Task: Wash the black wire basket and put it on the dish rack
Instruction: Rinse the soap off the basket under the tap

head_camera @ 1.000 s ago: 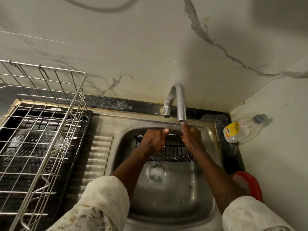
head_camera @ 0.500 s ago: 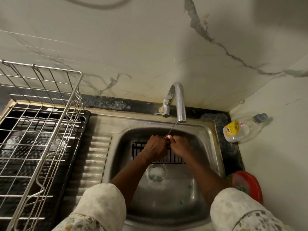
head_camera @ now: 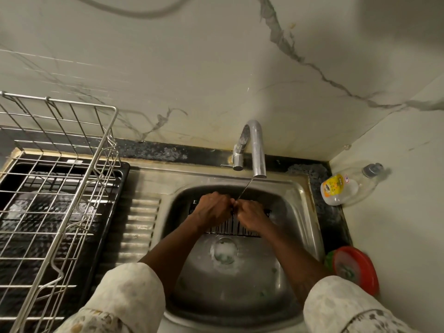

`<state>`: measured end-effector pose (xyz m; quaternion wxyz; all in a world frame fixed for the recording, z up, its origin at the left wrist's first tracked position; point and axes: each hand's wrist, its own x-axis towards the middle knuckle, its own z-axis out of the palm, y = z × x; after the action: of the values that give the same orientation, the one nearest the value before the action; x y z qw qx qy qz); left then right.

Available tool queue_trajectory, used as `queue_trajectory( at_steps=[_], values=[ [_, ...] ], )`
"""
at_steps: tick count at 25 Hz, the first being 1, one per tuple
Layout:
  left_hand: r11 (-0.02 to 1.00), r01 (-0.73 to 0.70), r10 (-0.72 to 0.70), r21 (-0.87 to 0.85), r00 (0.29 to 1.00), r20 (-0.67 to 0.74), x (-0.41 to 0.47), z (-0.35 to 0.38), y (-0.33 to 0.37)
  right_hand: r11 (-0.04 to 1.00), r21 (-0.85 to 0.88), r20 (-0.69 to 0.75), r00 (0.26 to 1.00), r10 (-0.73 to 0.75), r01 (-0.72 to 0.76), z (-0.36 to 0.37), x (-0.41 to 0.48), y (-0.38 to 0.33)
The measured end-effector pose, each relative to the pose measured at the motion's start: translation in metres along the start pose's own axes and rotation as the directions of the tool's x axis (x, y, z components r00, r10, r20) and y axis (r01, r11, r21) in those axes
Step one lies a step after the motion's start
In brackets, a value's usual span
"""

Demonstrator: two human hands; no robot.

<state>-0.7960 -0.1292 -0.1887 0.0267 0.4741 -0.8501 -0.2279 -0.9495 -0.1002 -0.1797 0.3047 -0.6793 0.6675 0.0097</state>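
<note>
- Leftmost, well to the left of the sink [head_camera: 306, 212], a steel wire dish rack [head_camera: 57, 188] stands on a black drip tray [head_camera: 121, 179].
- Between that tray and the sink's bowl lies the ribbed steel drainboard [head_camera: 141, 224], joined to the sink.
- At the sink's near-left corner a pale patterned left sleeve [head_camera: 125, 299] shows, and the bare forearm reaches out over the bowl.
- The left hand [head_camera: 212, 209] is knuckles up over the far half of the sink, its fingers curled down and gripping the far rim of the basket.
- The black wire basket [head_camera: 230, 228] is inside the sink toward the far wall, open side up and largely hidden by both hands. Whether it rests on the sink floor or is held just above it cannot be told.
- Nearer than the basket, the sink's drain [head_camera: 223, 251] is ringed with foam.
- The chrome faucet [head_camera: 254, 150] rises from the sink's far edge. Its thin water stream [head_camera: 245, 189] slants down to the spot where the two hands meet.
- The right hand [head_camera: 251, 216] is just right of the left hand and touches it at the fingertips, its fingers curled and gripping the same far rim.
- At the sink's near-right corner is the right sleeve [head_camera: 341, 306].
- Right of the sink's far corner, a clear dish-soap bottle [head_camera: 346, 186] with a yellow label lies on its side against the side wall.
- Right of the sink's near corner sits a red plastic dish [head_camera: 358, 270], with something green just beside it.
</note>
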Motion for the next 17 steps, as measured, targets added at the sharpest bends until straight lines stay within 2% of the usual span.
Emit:
queue_trajectory(
  at_steps=[2, 5, 8, 10, 12, 14, 15, 17],
  values=[
    [0.996, -0.053, 0.052, 0.072, 0.998, 0.022, -0.001, -0.010, -0.004, 0.975, 0.202, 0.013, 0.996, 0.089, -0.090, -0.003, -0.005, 0.007],
    [0.991, -0.062, 0.066, 0.116, 0.997, -0.034, -0.004, -0.026, -0.018, 0.903, 0.395, 0.008, 0.984, 0.178, -0.167, -0.016, -0.013, 0.021],
    [0.995, -0.092, 0.093, 0.027, 0.995, -0.040, -0.003, -0.037, -0.017, 0.865, 0.461, 0.009, 0.976, 0.217, -0.197, -0.025, -0.015, 0.032],
    [0.993, -0.099, 0.095, -0.057, 0.993, -0.072, -0.001, -0.038, -0.007, 0.883, 0.423, -0.006, 0.974, 0.228, -0.204, -0.026, -0.013, 0.030],
    [0.993, -0.097, 0.090, -0.062, 0.990, -0.109, 0.004, -0.038, 0.006, 0.935, 0.319, -0.087, 0.978, 0.190, -0.154, -0.024, -0.012, 0.024],
    [0.989, -0.145, 0.137, -0.038, 0.979, -0.154, 0.008, -0.043, 0.022, 0.943, 0.332, -0.217, 0.973, 0.081, -0.005, -0.024, -0.013, 0.010],
    [0.986, -0.157, 0.146, -0.049, 0.972, -0.185, 0.009, -0.047, 0.030, 0.909, 0.414, -0.283, 0.955, 0.085, 0.042, -0.028, -0.013, 0.000],
    [0.980, -0.127, 0.085, -0.154, 0.965, -0.250, 0.013, -0.057, 0.041, 0.773, 0.634, -0.303, 0.928, 0.215, 0.028, -0.035, -0.013, -0.017]
  ],
)
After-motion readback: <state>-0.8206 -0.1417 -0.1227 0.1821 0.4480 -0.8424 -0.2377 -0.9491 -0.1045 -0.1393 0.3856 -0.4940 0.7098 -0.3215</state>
